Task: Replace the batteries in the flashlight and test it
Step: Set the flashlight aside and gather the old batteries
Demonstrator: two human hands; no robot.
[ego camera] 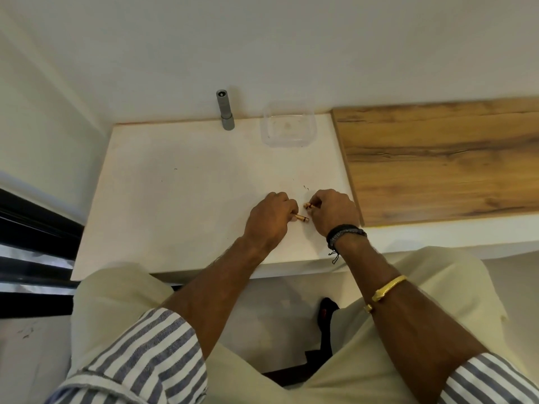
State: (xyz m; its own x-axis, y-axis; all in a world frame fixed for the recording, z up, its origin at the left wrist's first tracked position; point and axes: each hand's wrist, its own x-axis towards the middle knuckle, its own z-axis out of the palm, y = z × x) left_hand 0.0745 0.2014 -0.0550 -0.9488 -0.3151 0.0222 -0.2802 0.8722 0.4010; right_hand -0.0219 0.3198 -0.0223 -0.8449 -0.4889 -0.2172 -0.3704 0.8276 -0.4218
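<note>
Gripping a copper battery (pixel 302 218), the left hand (pixel 271 220) is curling its fingers round it; the right hand (pixel 334 212) is pinching a second battery (pixel 308 205) at its fingertips.

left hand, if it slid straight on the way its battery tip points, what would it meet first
Most likely the right hand: the battery held by the left hand aims rightward at its curled fingers, just below the second battery they pinch. Depth is unclear.

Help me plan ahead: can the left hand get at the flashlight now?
Probably yes: nothing stands between the left hand and the upright flashlight, though its grip holds a battery.
</note>
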